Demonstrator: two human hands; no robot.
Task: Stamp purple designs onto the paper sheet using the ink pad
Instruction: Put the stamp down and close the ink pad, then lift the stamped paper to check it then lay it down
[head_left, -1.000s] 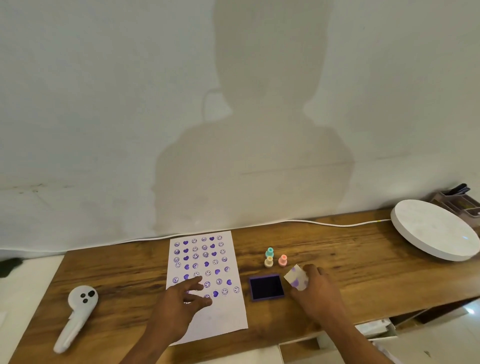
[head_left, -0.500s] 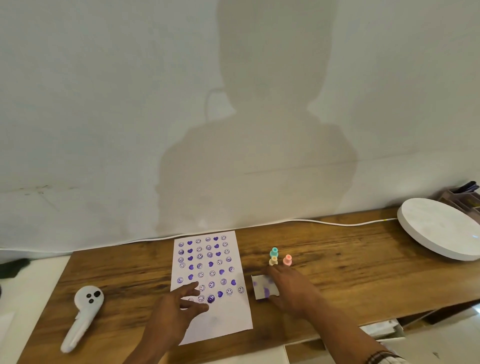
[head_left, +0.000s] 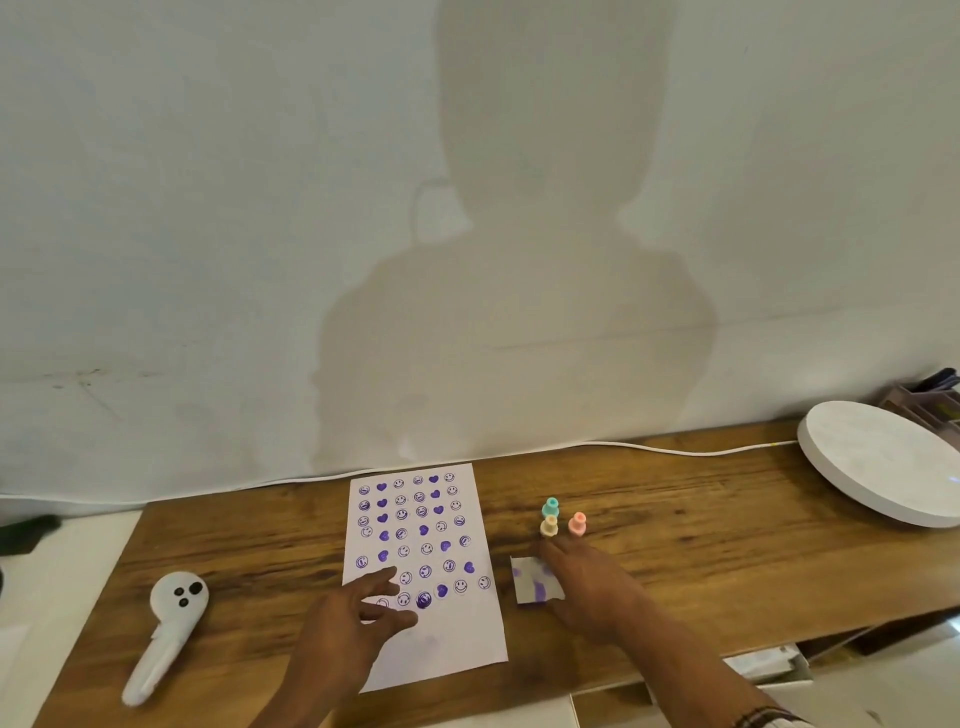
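Note:
A white paper sheet (head_left: 447, 639) lies on the wooden desk, covered with rows of purple smiley and heart prints. My left hand (head_left: 348, 623) rests flat on its lower part, fingers spread, holding nothing. Right of the sheet sits the ink pad (head_left: 535, 584) with its white, purple-smeared lid closed over it. My right hand (head_left: 592, 587) lies on the lid's right side, fingers extended. Three small stamps stand just beyond it: a teal one (head_left: 550, 506), a cream one (head_left: 549, 527) and a pink one (head_left: 577, 524).
A white hand controller (head_left: 166, 629) lies at the desk's left. A round white disc (head_left: 883, 462) sits at the far right, with a brown organiser (head_left: 930, 397) behind it. A white cable (head_left: 675, 449) runs along the wall. The desk's front edge is close below my arms.
One second ago my right hand held the white lid beside the exposed dark purple pad. The lid now covers the pad, with my right hand on it. My left hand stayed on the sheet.

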